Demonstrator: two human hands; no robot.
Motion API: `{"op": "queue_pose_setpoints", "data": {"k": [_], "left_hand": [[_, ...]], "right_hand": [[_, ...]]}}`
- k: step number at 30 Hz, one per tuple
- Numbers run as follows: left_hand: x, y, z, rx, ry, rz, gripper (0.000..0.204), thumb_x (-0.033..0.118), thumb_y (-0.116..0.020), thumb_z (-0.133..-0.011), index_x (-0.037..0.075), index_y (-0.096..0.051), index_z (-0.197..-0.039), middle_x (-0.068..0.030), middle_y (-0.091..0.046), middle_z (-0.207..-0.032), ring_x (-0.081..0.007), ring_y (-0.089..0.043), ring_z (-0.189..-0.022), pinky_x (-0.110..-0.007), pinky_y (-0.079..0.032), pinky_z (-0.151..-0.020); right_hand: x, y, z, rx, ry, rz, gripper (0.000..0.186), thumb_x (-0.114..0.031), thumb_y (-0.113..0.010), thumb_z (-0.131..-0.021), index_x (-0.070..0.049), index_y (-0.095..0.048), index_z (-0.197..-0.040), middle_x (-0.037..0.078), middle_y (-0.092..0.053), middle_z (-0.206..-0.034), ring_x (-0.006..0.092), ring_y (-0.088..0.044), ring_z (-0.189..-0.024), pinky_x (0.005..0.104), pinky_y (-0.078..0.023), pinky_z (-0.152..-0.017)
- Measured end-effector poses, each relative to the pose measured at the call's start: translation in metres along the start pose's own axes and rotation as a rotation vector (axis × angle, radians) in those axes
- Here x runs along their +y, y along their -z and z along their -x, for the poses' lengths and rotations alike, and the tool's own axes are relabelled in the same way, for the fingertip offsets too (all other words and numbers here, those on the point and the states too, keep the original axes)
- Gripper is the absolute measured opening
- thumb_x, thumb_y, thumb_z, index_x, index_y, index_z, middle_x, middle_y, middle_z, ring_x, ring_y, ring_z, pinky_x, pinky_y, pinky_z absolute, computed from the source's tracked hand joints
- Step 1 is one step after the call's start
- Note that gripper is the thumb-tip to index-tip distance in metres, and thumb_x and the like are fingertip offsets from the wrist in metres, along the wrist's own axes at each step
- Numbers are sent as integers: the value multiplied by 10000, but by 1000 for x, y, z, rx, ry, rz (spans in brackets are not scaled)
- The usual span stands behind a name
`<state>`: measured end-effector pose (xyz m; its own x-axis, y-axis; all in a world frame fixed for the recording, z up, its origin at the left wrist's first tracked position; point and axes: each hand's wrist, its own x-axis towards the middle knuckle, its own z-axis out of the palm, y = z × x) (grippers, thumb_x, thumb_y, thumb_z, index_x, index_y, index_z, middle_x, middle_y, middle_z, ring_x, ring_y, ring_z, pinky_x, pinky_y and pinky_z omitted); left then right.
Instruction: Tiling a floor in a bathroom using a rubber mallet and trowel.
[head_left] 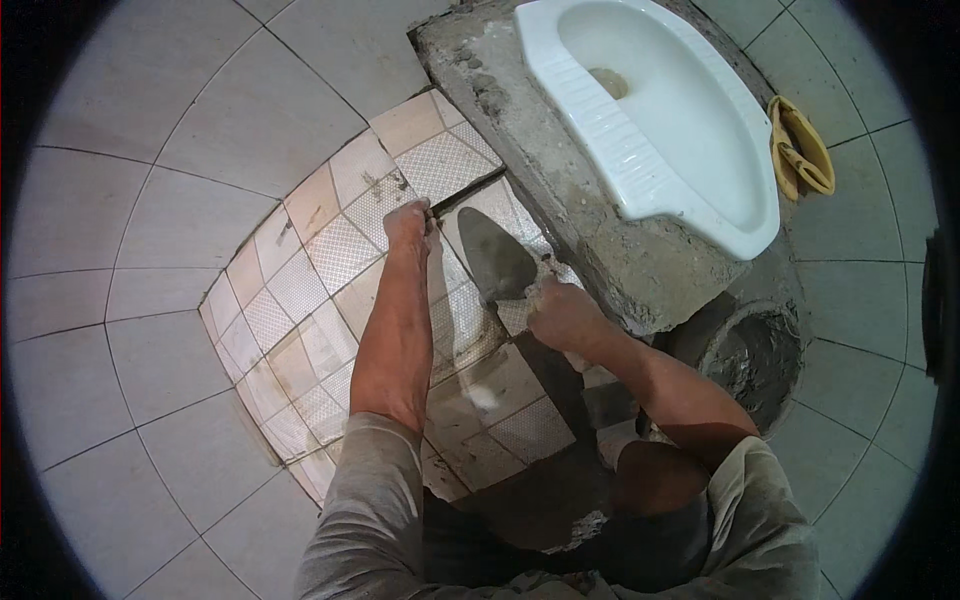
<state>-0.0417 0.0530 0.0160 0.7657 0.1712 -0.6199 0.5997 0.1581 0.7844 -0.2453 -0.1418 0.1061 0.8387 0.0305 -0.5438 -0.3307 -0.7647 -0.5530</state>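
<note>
Trowel (490, 255) was in the right hand (562, 312), fingers clenched round the handle, most of it hidden by the grip. Grey blade sat over the patterned tiles (342, 252), tip aimed forward and a bit left; couldn't tell if the metal touched them. Left hand (407, 224) was to the left of the blade, near its tip, fingers curled at the near end of a dark strip (472, 192). Couldn't tell if they gripped something or just rested there; undersides were hidden.

Tiles under both arms mixed plain beige and dimpled white squares, a few with dark smudges. Rough concrete block (665, 285) ran along their right side, past the trowel. White squat toilet (690, 110) was set on top of it, ribbed footrest facing the hands. Round bucket (712, 338) stood by the block's near end, right of the right forearm, wet-looking grey stuff inside. Folded yellow item (800, 150) lay just beyond the toilet's right edge. Large grey tiles (220, 130) surrounded the lot.
</note>
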Motion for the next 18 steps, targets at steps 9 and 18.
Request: {"op": "queue_pose_setpoints", "data": {"k": [9,18], "left_hand": [[-7,1,-12,19,-214,-31,178,54,-673,-843,0,-621,-1005,-77,-617,-801,-187,-591,-650,-296,-481,-555],[31,-8,53,168,-809,-1322,410,266,-716,-829,99,-576,-1177,-179,-621,-1074,-334,-615,-1035,-477,-469,-903]], "right_hand": [[-2,35,-30,115,50,33,485,-264,-637,-817,99,-520,-1118,315,-634,-1036,467,-614,-1023,486,-491,-922],[-15,33,-15,228,64,19,452,-207,-585,-858,137,-481,-1132,306,-661,-1003,422,-674,-957,465,-536,-865]]}}
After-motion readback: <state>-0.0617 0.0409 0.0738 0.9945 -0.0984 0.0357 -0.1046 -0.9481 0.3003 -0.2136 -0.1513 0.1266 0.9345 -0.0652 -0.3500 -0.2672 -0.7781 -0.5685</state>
